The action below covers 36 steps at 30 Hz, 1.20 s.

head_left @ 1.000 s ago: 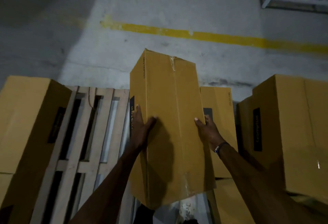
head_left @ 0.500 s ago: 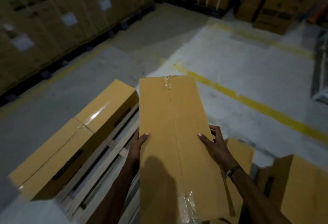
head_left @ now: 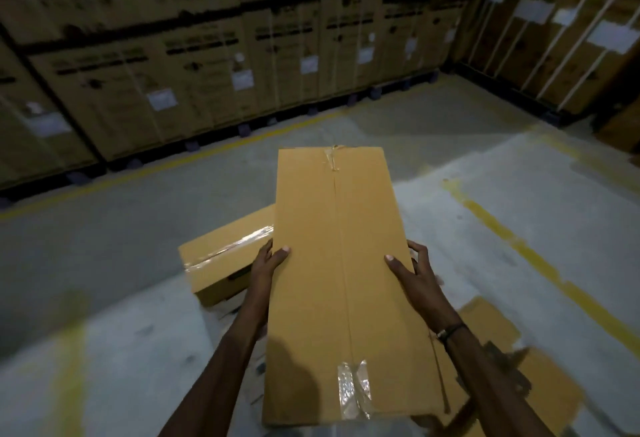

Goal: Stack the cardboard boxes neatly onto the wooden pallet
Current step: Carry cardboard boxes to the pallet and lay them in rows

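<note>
I hold a long tan cardboard box flat in front of me, its taped seam running away from me. My left hand grips its left edge, thumb on top and fingers underneath. My right hand grips the right edge the same way. A second cardboard box lies low to the left, partly hidden behind the held box and my left arm. More box cardboard shows below my right arm. The wooden pallet is hidden by blur and by the box.
Tall stacks of large strapped cartons on dark pallets line the back and a further carton stack fills the right. Grey concrete floor with yellow lines lies between them and me.
The view has swung up and to the left, from the pallet to the warehouse walls. The held box has levelled out and both hands keep their grip on its sides.
</note>
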Tool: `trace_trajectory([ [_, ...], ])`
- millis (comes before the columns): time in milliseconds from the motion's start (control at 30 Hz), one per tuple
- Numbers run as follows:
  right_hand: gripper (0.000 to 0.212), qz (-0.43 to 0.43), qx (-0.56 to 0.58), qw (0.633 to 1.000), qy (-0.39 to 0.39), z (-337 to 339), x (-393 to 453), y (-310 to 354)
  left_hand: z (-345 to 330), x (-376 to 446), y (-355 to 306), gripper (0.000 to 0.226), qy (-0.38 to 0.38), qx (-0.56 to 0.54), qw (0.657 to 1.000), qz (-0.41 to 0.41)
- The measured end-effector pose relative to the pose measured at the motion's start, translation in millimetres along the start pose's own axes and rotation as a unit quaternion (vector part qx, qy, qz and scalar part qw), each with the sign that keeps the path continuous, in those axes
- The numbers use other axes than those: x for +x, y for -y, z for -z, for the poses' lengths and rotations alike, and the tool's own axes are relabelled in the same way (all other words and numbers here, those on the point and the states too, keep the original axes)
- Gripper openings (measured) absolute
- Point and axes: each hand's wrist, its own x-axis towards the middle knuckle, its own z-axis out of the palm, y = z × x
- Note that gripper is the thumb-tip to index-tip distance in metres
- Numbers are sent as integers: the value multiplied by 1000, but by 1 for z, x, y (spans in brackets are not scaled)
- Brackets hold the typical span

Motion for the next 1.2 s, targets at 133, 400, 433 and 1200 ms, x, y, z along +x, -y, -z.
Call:
trace_trajectory([
  [133, 50, 25, 0, 999, 30, -122, -16, 16, 124, -21, -41, 70, -1, -2, 1000, -25],
  [400, 55, 46, -6, 995, 90, -304, -33, 66, 300, -43, -110, 46, -45, 21, 996, -73],
  [433, 57, 46, -6, 995, 94, -316, -32, 71, 311, -41, -117, 47, -45, 20, 996, -75],
  [1200, 70, 9, 48, 997, -64, -406, 165, 117, 320, 260, -236, 53, 114, 146, 981, -51],
])
